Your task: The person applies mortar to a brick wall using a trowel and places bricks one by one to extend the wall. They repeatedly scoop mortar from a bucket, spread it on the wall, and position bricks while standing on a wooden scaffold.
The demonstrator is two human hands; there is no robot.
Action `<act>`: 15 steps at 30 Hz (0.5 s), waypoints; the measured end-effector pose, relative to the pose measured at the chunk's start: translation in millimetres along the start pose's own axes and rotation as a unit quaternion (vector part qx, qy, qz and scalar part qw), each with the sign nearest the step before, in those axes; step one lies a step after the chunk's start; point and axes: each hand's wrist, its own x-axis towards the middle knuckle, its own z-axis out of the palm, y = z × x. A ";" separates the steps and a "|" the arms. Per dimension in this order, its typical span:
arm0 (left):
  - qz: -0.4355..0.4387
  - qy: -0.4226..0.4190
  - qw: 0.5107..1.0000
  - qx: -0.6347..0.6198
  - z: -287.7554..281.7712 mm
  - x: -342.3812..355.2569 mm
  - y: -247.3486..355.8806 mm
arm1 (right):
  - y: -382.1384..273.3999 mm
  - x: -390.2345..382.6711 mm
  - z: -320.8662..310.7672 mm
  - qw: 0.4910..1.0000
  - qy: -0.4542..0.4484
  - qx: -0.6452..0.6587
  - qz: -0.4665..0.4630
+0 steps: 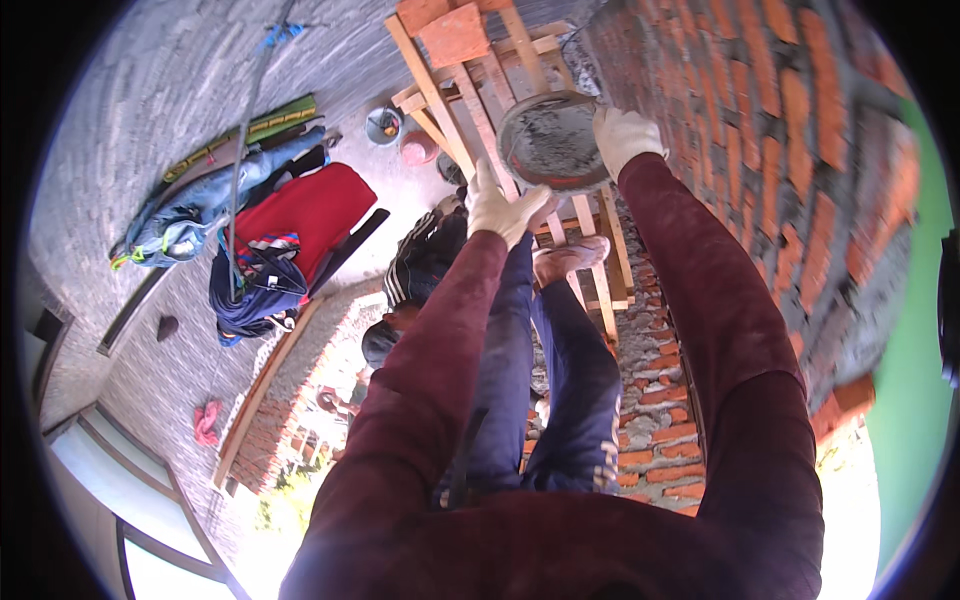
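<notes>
A round dark bucket (552,142) of wet grey mortar is in front of me, above the wooden slats. My right hand (628,138), in a white work glove, grips its right rim. To the bucket's lower left, my left hand (500,208), gloved too, has thumb and fingers spread and holds nothing; whether a fingertip touches the bucket is unclear. My bare foot (572,258) rests on the slats just below the bucket.
A brick wall (770,130) with mortar joints rises close on my right. Bricks (455,38) lie atop the timber scaffold (432,90). Below left is another person in a striped dark top (420,250). Small buckets (383,126) stand on the floor; clothes, including a red garment (315,215), hang left.
</notes>
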 end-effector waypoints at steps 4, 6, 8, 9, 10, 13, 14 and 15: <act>-0.011 0.040 0.999 -0.014 46.2 66.4 -13.0 | -25.4 50.4 65.4 0.996 -0.035 -0.041 -0.064; -0.008 0.059 0.995 -0.081 61.3 91.4 -32.7 | -22.4 42.6 86.4 0.994 -0.062 -0.024 -0.084; -0.004 0.072 0.972 -0.225 72.7 113.5 -62.3 | -11.4 26.5 102.2 0.991 -0.069 -0.031 -0.114; -0.009 0.032 0.958 -0.284 75.1 124.4 -85.8 | -11.3 18.6 86.5 0.986 -0.093 -0.031 -0.133; -0.011 -0.010 0.940 -0.342 73.8 132.4 -107.4 | -5.8 13.5 77.8 0.982 -0.117 -0.032 -0.146; 0.006 -0.141 0.893 -0.428 52.4 142.4 -73.3 | 30.4 8.6 73.9 0.983 -0.167 0.023 -0.074; -0.030 -0.164 0.881 -0.443 44.5 139.4 -76.2 | 31.8 5.7 68.8 0.980 -0.183 0.045 -0.057; 0.028 -0.169 0.903 -0.394 50.8 146.5 -94.6 | 31.5 5.0 66.0 0.978 -0.194 0.078 -0.008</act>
